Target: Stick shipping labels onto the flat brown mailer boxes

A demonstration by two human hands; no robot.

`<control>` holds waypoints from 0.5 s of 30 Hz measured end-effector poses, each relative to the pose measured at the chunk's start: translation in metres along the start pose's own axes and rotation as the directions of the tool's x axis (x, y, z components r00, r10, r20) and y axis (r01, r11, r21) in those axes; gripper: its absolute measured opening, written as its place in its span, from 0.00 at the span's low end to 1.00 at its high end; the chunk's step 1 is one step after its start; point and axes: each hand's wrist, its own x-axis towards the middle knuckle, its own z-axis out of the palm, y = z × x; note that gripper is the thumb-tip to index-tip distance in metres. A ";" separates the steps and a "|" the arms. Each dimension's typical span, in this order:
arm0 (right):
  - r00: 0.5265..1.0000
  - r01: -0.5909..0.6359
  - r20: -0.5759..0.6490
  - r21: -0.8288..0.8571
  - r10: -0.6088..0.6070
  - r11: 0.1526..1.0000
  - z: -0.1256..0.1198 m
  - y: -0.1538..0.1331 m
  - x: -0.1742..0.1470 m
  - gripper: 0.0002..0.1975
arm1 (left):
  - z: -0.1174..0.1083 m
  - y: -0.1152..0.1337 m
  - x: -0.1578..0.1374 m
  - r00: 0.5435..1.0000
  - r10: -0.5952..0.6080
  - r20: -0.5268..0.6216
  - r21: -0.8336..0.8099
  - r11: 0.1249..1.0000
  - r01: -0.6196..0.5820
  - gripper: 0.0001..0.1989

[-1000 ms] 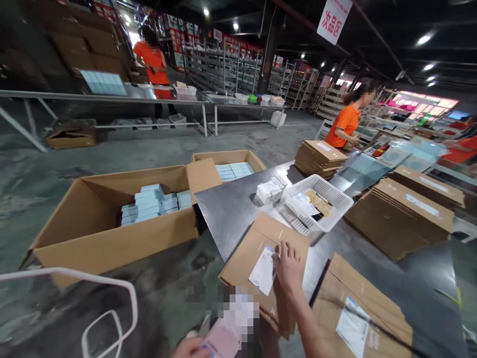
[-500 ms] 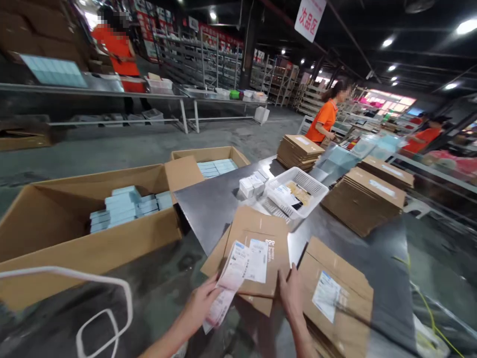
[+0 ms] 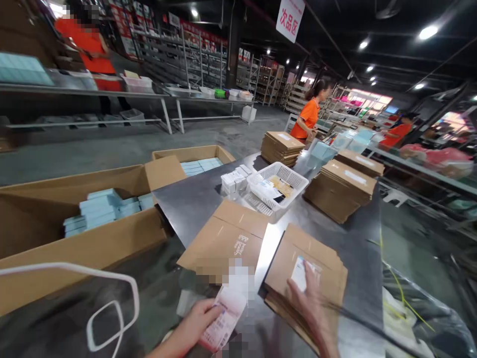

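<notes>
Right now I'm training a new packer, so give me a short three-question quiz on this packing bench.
1. True or false: the left hand holds a paper slip.
2. What does the right hand rest on?
A. the white basket
B. the stack of flat cartons with a label
C. the open box of blue packs
3. Fill in: the flat carton between the hands lies on the metal ____.

Key: 1 true; 2 B; 3 table.
</notes>
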 end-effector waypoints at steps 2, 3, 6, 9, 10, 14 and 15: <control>0.957 -0.117 0.290 0.389 -0.001 0.914 0.032 -0.053 0.013 0.34 | -0.004 0.000 -0.008 0.999 0.008 0.038 0.038 0.999 -0.010 0.24; 0.904 -0.192 0.426 0.497 -0.044 0.846 0.046 -0.078 0.017 0.31 | -0.008 0.000 -0.012 0.999 0.005 0.048 0.047 0.999 -0.007 0.22; 0.738 -0.399 0.662 0.582 -0.128 0.709 0.076 -0.127 0.024 0.18 | -0.025 0.000 -0.020 0.999 0.027 0.026 0.035 0.999 -0.028 0.13; 0.696 -0.447 0.699 0.601 -0.165 0.662 0.091 -0.144 0.024 0.19 | -0.048 0.005 -0.023 0.996 0.090 -0.026 -0.146 0.985 -0.092 0.29; 0.694 -0.442 0.696 0.614 -0.183 0.654 0.093 -0.148 0.023 0.19 | -0.054 0.010 -0.024 0.993 0.114 -0.041 -0.215 0.969 -0.120 0.40; 0.740 -0.284 0.630 0.610 -0.235 0.740 0.093 -0.169 0.022 0.20 | -0.069 0.046 -0.023 0.986 0.167 -0.025 -0.246 0.955 -0.168 0.57; 0.759 -0.217 0.600 0.598 -0.252 0.772 0.092 -0.176 0.021 0.20 | -0.068 0.056 -0.020 0.988 0.153 -0.012 -0.207 0.966 -0.152 0.53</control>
